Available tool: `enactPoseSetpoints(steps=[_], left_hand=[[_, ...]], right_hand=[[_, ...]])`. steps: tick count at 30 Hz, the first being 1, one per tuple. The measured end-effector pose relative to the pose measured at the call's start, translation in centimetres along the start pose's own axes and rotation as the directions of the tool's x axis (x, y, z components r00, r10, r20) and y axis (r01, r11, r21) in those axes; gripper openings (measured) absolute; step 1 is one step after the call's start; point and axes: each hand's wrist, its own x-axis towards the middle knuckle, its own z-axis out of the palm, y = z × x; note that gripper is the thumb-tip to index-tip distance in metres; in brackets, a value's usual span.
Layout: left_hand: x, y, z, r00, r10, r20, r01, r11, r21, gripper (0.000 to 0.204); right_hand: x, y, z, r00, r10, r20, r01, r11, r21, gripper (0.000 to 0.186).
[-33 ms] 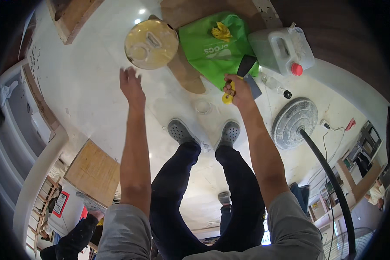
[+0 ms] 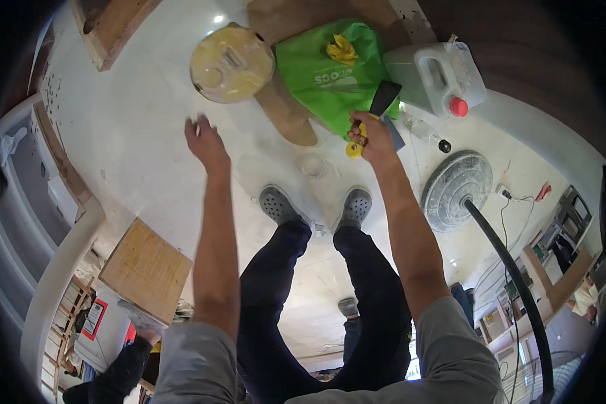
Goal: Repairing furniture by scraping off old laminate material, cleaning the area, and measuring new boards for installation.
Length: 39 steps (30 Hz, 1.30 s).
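Observation:
My left hand (image 2: 207, 145) hangs over the pale floor with its fingers apart and nothing in them. Just beyond it is a round yellowish tin (image 2: 231, 64), with a raised handle and a round cap on its top. My right hand (image 2: 376, 140) is closed round the yellow handle of a putty knife (image 2: 385, 99) with a dark, widening blade. A flat grey piece (image 2: 393, 132) shows beside that hand; whether it belongs to the knife I cannot tell. The knife's dark end overlaps a green bag (image 2: 323, 87), on which a crumpled yellow cloth or wrapper (image 2: 341, 50) lies.
A translucent jug (image 2: 434, 74) with a red cap and a clear bottle (image 2: 421, 128) lie right of the bag. Farther right is a round grey stand base (image 2: 456, 190) with a black pole. A wooden board (image 2: 145, 269) is at the left. Another person's leg (image 2: 118, 367) shows at lower left.
My left hand has drawn slightly back from the tin and turned. The tin looks shifted a little up and left. My right hand keeps its hold on the putty knife.

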Motion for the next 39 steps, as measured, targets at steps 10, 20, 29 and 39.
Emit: enactPoseSetpoints(steps=[10, 20, 29, 39], left_hand=[[-13.0, -7.5, 18.1, 0.726, 0.001, 0.688, 0.120, 0.985, -0.128, 0.077], [-7.5, -1.9, 19.5, 0.827, 0.407, 0.389, -0.481, 0.869, 0.115, 0.042], [-5.4, 8.1, 21.7, 0.832, 0.256, 0.492, -0.507, 0.712, 0.486, 0.049], [-6.9, 9.9, 17.1, 0.861, 0.174, 0.477, -0.344, 0.891, 0.297, 0.075]], right_hand=[[0.8, -8.0, 1.1, 0.988, -0.131, 0.082, 0.154, 0.787, -0.598, 0.019], [0.1, -9.7, -0.3, 0.883, -0.382, 0.274, 0.450, 0.517, -0.728, 0.025], [-1.8, -3.5, -4.8, 0.669, -0.538, 0.513, 0.494, -0.194, -0.847, 0.058], [-4.7, -13.8, -0.2, 0.665, -0.594, 0.454, 0.418, -0.208, -0.884, 0.046]])
